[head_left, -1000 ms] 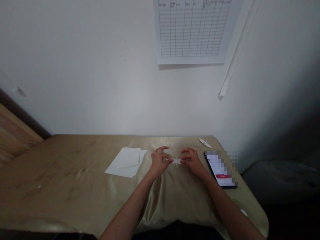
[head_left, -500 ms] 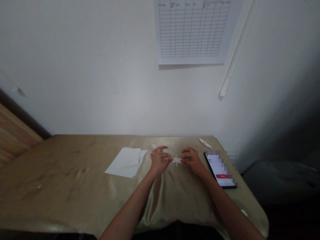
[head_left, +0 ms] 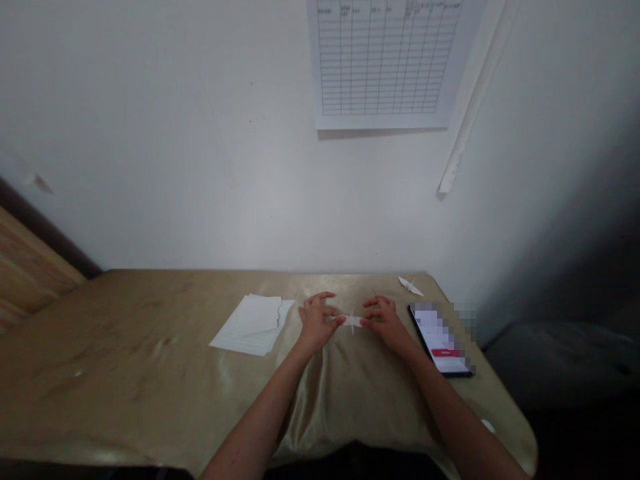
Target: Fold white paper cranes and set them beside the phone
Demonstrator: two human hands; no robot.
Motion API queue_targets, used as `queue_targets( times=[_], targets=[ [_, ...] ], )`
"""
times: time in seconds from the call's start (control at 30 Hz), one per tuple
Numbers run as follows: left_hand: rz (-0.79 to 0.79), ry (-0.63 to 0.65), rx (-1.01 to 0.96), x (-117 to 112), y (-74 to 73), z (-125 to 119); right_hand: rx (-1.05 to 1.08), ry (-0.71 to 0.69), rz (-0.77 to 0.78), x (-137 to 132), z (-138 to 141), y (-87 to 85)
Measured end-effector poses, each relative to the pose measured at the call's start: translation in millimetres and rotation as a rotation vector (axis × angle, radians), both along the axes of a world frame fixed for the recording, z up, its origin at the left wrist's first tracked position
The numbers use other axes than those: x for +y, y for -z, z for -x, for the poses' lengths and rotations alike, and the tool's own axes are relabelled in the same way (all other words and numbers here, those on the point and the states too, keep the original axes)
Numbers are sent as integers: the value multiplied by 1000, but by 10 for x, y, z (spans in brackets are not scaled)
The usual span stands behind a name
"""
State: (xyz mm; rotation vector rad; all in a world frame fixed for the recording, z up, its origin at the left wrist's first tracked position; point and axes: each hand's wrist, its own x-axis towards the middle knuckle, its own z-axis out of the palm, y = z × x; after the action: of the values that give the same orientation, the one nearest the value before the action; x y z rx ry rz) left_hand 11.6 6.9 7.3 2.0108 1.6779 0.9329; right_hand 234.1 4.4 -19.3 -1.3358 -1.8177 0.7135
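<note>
Between my hands is a small white origami crane, its wings spread out to both sides. My left hand pinches one wing tip between thumb and index finger, its other fingers curled loosely above. On the opposite side my right hand pinches the other wing tip in the same way. The crane's narrow points stick out front and back from its middle. A second white paper crane lies at the table's far right corner, beyond my right hand.
A stack of white paper sheets lies left of my hands. A phone with its screen lit rests to the right. The table has a wrinkled gold cloth and meets the wall, where a printed chart hangs. A small white object sits near the right edge.
Almost nothing differs. Both hands keep their pinch on the crane's wings, with only a very slight shift of the fingers.
</note>
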Motion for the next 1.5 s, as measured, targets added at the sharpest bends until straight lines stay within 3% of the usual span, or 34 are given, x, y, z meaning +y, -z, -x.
queue_targets(
  times=[0.37, 0.67, 1.0, 1.2, 1.5],
  targets=[
    [25, -28, -3, -20, -16, 28, -34, -25, -53, -10, -24, -28],
    [-11, -76, -10, -13, 13, 30, 73, 32, -3, -29, -25, -111],
    [-57, -174, 18, -17, -25, 32, -40, 273, -229, 56, -182, -83],
    [-36, -158, 24, -22, -9, 35, -305, 463, -201, 84, -263, -59],
    [-33, -144, 28, -18, 26, 49, -539, 674, -140, 112, -413, -116]
  ],
)
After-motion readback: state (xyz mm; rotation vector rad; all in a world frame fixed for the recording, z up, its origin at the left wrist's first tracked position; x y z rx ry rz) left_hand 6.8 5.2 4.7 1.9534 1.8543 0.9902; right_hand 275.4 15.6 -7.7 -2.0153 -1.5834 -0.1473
